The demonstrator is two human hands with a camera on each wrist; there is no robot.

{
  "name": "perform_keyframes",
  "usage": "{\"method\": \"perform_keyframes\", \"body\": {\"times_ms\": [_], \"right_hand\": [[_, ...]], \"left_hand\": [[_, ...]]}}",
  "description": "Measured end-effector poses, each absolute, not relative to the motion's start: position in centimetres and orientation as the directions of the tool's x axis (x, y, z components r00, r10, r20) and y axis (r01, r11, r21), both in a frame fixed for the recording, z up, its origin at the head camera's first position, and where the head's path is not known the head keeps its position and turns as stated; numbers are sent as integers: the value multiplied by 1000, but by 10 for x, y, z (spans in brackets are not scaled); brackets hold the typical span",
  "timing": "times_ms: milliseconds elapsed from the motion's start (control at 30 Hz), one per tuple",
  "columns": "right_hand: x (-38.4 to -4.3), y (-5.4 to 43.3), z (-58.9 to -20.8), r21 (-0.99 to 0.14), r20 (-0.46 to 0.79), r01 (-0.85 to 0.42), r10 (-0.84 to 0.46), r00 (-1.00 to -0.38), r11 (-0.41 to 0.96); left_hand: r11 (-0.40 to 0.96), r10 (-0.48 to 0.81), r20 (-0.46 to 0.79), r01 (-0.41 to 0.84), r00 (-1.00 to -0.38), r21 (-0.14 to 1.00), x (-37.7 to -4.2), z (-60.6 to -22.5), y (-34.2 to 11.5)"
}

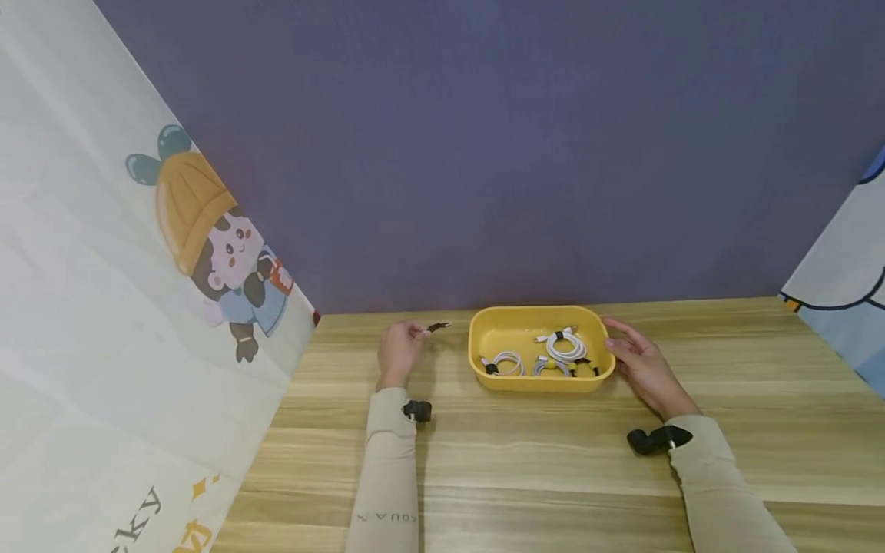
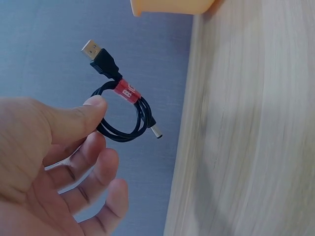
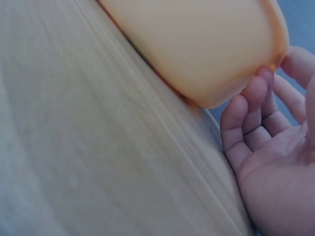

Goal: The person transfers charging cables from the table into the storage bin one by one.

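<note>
A black USB cable [image 2: 105,64] is coiled into a loop and bound with a red tie [image 2: 127,91]. My left hand [image 1: 401,353] pinches this loop between thumb and fingertips, left of the yellow bin [image 1: 539,386] and apart from it. In the left wrist view its USB plug points up, and the round barrel plug [image 2: 156,131] points down. At the bin's right end, my right hand [image 1: 646,372] touches the outer wall and rim with relaxed fingers. Inside the bin lie several coiled cables, among them a white one [image 1: 567,350] with a black tie.
The bin stands on a wood-grain table [image 1: 512,468] near its back edge. Behind rises a dark blue-grey panel [image 1: 456,153]. A white sheet with a cartoon figure [image 1: 235,253] borders the left side, and another printed sheet [image 1: 850,284] the right.
</note>
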State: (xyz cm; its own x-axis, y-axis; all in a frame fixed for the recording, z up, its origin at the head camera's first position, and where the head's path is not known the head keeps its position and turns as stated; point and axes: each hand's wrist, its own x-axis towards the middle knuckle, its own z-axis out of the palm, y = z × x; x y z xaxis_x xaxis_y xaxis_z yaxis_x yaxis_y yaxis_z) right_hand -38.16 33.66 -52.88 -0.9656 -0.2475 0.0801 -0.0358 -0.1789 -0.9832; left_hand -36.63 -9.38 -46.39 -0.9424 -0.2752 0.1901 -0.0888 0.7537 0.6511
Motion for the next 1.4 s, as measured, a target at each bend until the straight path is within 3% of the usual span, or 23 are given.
{"method": "perform_keyframes", "body": {"times_ms": [1400], "right_hand": [[-385, 337, -532, -989, 54, -17, -245, -968, -149]], "left_hand": [[750, -176, 310, 77, -934, 657, -374, -463, -78]]}}
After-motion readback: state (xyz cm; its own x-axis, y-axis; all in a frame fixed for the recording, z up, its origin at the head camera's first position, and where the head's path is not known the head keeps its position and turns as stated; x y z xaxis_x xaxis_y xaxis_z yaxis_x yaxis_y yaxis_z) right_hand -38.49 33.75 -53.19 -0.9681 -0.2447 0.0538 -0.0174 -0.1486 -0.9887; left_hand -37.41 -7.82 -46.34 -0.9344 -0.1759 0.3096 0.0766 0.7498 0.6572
